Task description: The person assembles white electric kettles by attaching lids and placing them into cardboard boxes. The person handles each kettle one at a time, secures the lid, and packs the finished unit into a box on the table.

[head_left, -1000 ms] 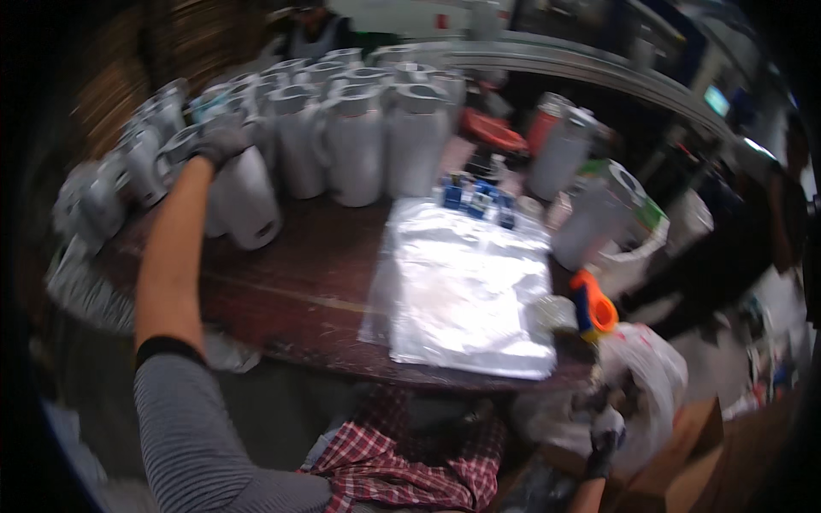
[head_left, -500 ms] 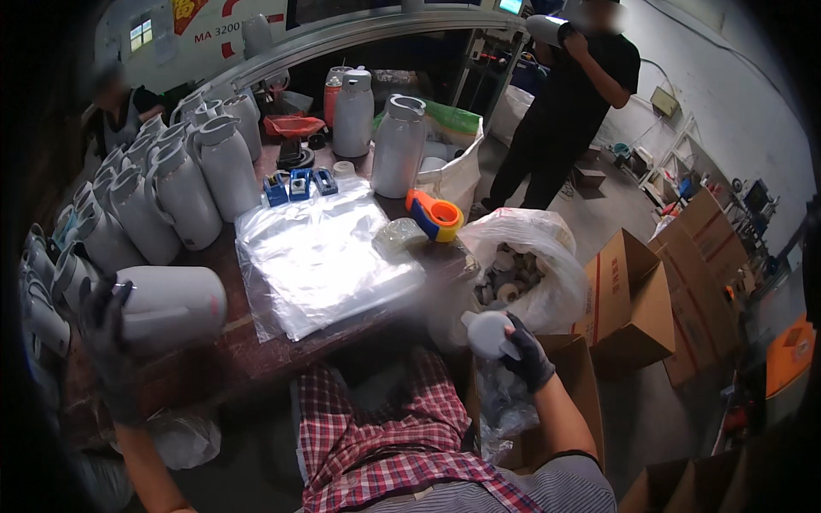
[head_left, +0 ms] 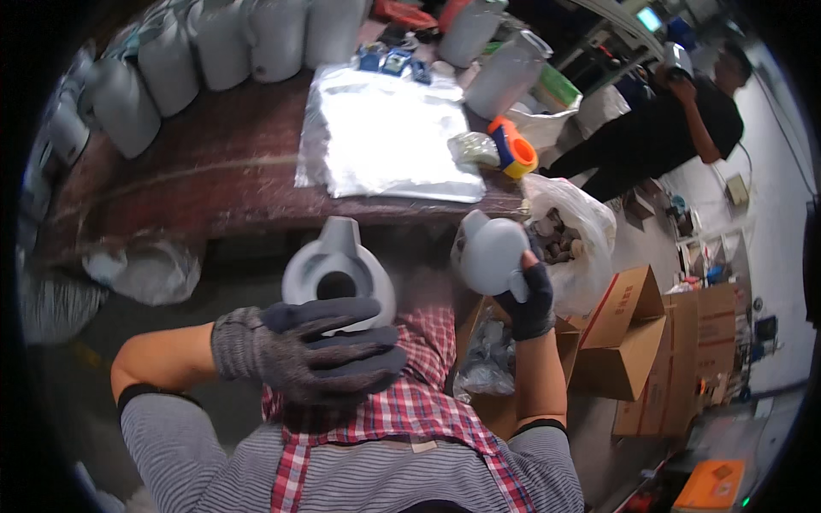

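My left hand (head_left: 333, 352), in a dark grey glove, lies across the near side of a grey vacuum jug (head_left: 376, 278) in front of my chest. The jug is seen from above, its round dark mouth uncovered and its spout or handle part pointing toward the table. To the right of it, my gloved right hand (head_left: 532, 299) grips a round grey lid (head_left: 494, 256) by its near right edge, with the thumb on the rim. Lid and jug are apart. The jug's lower body is hidden beneath its top and my hand.
Several grey jugs (head_left: 168, 64) stand along the dark table's (head_left: 231, 179) far left. Clear plastic bags (head_left: 385, 137) lie near an orange-and-blue tape dispenser (head_left: 517, 152). On the right are a plastic sack (head_left: 594, 248) of small round parts and a cardboard box (head_left: 616, 368). Another person (head_left: 676, 128) stands behind.
My left hand has brought the jug from lying on the table's left to in front of my chest, mouth up. The lid in my right hand stays to the right. My view has tilted down.
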A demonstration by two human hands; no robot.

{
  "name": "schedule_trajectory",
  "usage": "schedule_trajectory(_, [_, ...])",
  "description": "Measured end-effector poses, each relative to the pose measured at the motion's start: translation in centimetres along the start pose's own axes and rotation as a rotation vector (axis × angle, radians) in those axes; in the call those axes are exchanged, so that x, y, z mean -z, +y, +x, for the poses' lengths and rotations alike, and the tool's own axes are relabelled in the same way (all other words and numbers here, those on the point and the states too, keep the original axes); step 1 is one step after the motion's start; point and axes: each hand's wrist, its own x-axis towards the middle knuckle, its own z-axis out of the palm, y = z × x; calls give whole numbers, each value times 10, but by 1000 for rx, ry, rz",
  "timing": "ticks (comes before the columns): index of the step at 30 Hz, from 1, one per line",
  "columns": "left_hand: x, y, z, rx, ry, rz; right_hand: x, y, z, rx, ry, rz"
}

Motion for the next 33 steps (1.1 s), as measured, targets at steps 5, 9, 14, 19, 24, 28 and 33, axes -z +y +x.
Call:
schedule_trajectory(5, [-50,6,-22,438,209,25,-21,-2,13,-35,-95,-11])
schedule_trajectory(9, [-91,5,-16,806,371,-240,-47,-4,23,-129,-118,-177])
schedule_trajectory(14, [-104,-6,-5,893,358,-600,-70,-11,33,62,-416,-1068])
schedule_trajectory(19, [-117,-20,-5,919,304,-550,-66,-30,44,269,-484,-1612])
schedule_trajectory(24, [-137,-28,5,888,403,-404,-97,-52,45,-57,-584,-1761])
schedule_trajectory(28, [-144,-27,9,926,306,-369,-92,-50,59,-157,-713,-1925])
schedule_trajectory(33, [-147,-22,2,960,133,-350,-90,-42,59,60,-910,-1976])
